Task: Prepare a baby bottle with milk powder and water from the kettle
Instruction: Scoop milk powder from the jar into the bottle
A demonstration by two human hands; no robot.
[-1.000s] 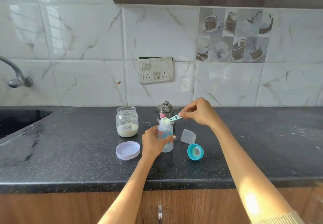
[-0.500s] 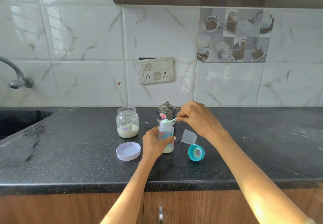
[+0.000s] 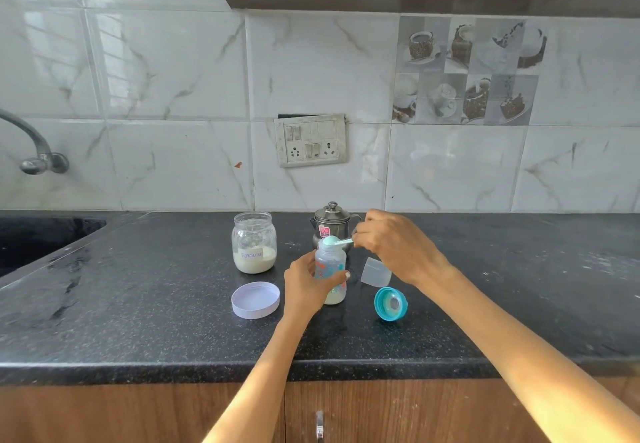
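My left hand (image 3: 306, 288) was wrapped around the bottle (image 3: 330, 271), which stood upright on the table (image 3: 138, 304) near the middle, with a pale layer already showing in its bottom. My right hand (image 3: 391, 245) pinched the handle of the scoop (image 3: 334, 241), its bowl sitting right over the bottle's open mouth. The jar (image 3: 254, 243) of powder stood open at ten o'clock from the bottle, its lid (image 3: 255, 300) lying at eight o'clock, and the kettle (image 3: 330, 223) waited just behind at twelve. The clear cap (image 3: 375, 272) and the teal teat ring (image 3: 390, 303) lay at three and four o'clock. To do this step well, I judged I should keep the scoop centred over the narrow mouth, turn it over fully and tap it lightly on the rim so nothing clung or spilled, while holding the bottle steady and upright against that tapping.
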